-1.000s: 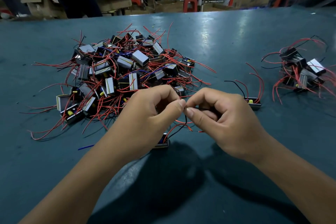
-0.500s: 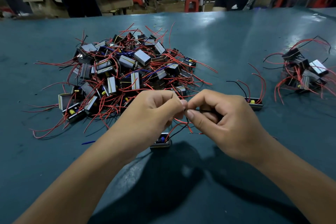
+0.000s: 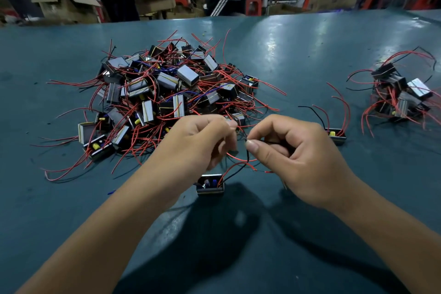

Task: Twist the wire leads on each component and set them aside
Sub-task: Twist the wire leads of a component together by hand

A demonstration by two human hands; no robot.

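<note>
A small black component (image 3: 210, 185) stands on the teal table (image 3: 298, 59) below my hands, with red and black wire leads (image 3: 241, 164) rising from it. My left hand (image 3: 198, 141) pinches the leads' upper ends between thumb and curled fingers. My right hand (image 3: 296, 155) pinches the black lead just to the right of that, thumb tip on top. A small gap shows between the two hands. A big heap of components (image 3: 167, 93) with red leads lies behind my left hand.
One single component (image 3: 336, 135) sits just right of my right hand. A smaller heap (image 3: 401, 98) lies at the far right. People, cardboard boxes and red stools stand beyond the table's far edge.
My hands have drawn slightly apart, and the leads now show between them. The component on the table is more exposed below my left hand. A person walked across the background.
</note>
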